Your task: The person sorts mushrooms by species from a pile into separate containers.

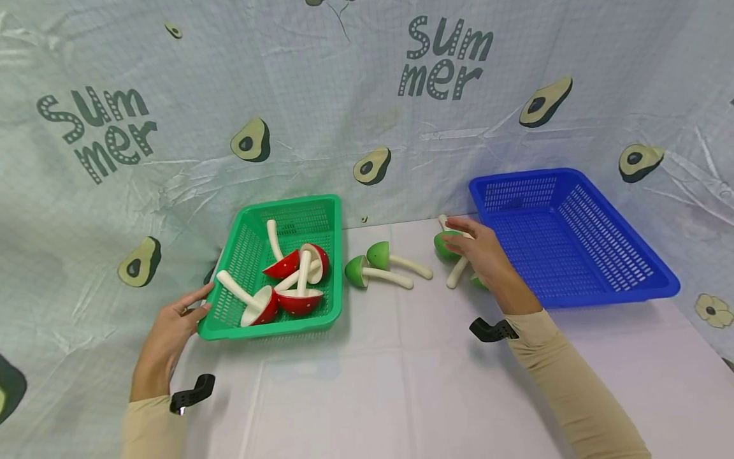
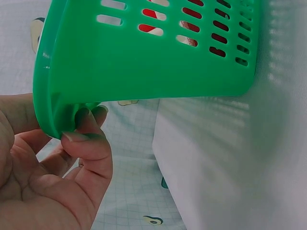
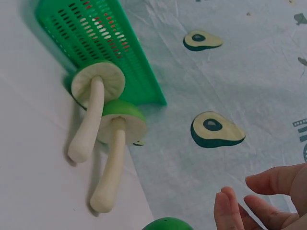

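My left hand [image 1: 174, 325] pinches the near left corner rim of the green basket [image 1: 336, 255] between thumb and fingers, probably to keep it steady while the other side works. Four red-capped mushrooms [image 1: 265, 309] lie inside it, caps mostly near and stems leaning in mixed directions, as if dropped in rather than lined up. My right hand [image 1: 478, 248] hangs above the table [image 1: 373, 370] with thumb and fingers moderately apart; the right wrist view shows nothing between them. Below it, beside the left edge of the blue basket [image 1: 619, 297], I make out a green-capped mushroom [image 1: 445, 246] and part of another green cap [image 1: 477, 281]; the hand covers too much for me to tell which stem belongs to which. Just right of the green basket lies a pair, a near mushroom [image 1: 367, 273] and a far mushroom [image 1: 385, 256], side by side. Their long axes run almost parallel, caps left, stems pointing right and slightly near, so I judge their stems reachable from the right.
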The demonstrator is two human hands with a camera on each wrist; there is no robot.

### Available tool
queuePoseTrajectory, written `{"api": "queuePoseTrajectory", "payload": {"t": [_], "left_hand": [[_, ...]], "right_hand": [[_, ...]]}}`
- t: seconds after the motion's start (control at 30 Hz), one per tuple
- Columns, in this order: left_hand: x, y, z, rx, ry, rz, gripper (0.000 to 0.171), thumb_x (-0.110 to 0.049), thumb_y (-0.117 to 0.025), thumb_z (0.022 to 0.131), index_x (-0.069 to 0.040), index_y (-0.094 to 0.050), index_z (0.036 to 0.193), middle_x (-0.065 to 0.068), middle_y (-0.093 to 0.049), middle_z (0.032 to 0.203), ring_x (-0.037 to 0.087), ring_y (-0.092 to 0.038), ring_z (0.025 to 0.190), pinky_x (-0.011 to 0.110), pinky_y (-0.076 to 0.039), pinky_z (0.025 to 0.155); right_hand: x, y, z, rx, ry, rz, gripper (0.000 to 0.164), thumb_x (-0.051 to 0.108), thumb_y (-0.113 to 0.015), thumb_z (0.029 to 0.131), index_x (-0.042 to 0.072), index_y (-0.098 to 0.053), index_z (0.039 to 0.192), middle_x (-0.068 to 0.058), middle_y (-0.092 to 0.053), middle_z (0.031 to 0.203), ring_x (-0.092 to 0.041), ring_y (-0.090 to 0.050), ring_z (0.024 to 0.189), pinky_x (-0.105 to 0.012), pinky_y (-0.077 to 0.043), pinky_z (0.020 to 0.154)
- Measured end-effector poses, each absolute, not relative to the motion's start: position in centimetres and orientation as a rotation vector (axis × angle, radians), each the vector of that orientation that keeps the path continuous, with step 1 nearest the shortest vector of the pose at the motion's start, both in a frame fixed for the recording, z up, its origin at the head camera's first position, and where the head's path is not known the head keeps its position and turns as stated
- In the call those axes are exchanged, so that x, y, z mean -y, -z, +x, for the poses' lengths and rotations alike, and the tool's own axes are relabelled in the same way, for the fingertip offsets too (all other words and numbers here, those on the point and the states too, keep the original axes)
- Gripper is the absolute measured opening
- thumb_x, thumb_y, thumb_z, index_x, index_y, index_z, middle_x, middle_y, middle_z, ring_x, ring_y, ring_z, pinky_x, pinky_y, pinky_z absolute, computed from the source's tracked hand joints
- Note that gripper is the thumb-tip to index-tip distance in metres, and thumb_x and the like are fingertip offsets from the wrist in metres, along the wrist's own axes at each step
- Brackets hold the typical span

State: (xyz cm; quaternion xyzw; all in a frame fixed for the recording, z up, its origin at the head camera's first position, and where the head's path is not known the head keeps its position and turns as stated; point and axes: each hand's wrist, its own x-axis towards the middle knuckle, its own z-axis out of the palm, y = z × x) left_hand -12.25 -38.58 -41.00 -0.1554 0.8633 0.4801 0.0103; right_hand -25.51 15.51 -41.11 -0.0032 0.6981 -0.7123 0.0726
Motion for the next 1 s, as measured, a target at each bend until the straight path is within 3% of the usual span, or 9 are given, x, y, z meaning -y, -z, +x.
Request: {"api": "queuePoseTrajectory", "payload": {"t": [0.37, 0.7, 1.0], "left_hand": [[38.6, 41.0, -12.3, -2.703, -1.507, -0.477, 0.053, -0.027, -0.051, 0.108, -0.015, -0.037, 0.157, 0.018, -0.036, 0.154, -0.003, -0.054, 0.095, 0.017, -0.051, 0.075], [38.6, 41.1, -12.2, -2.697, -1.515, -0.460, 0.054, -0.029, -0.051, 0.108, -0.016, -0.036, 0.158, 0.018, -0.035, 0.154, -0.002, -0.054, 0.097, 0.016, -0.051, 0.076], [38.7, 41.1, -12.1, -2.718, -1.490, -0.468, 0.055, -0.029, -0.051, 0.108, -0.013, -0.037, 0.158, 0.016, -0.042, 0.146, -0.001, -0.056, 0.091, 0.019, -0.051, 0.074]], "right_hand": [[-16.2, 42.2, -25.1, -2.227, 1.989, 0.077, 0.064, 0.014, -0.059, 0.103, 0.015, -0.031, 0.161, -0.009, -0.013, 0.169, -0.035, -0.053, 0.135, -0.043, -0.035, 0.117], [-16.5, 43.0, -25.2, -2.201, 2.013, 0.099, 0.075, 0.010, -0.058, 0.103, 0.017, -0.017, 0.165, -0.014, 0.001, 0.169, -0.037, -0.052, 0.135, -0.043, -0.034, 0.118], [-16.9, 42.9, -24.7, -2.190, 2.007, 0.071, 0.076, 0.013, -0.058, 0.103, 0.016, -0.014, 0.165, -0.009, 0.000, 0.170, -0.038, -0.050, 0.136, -0.045, -0.029, 0.120]]}}
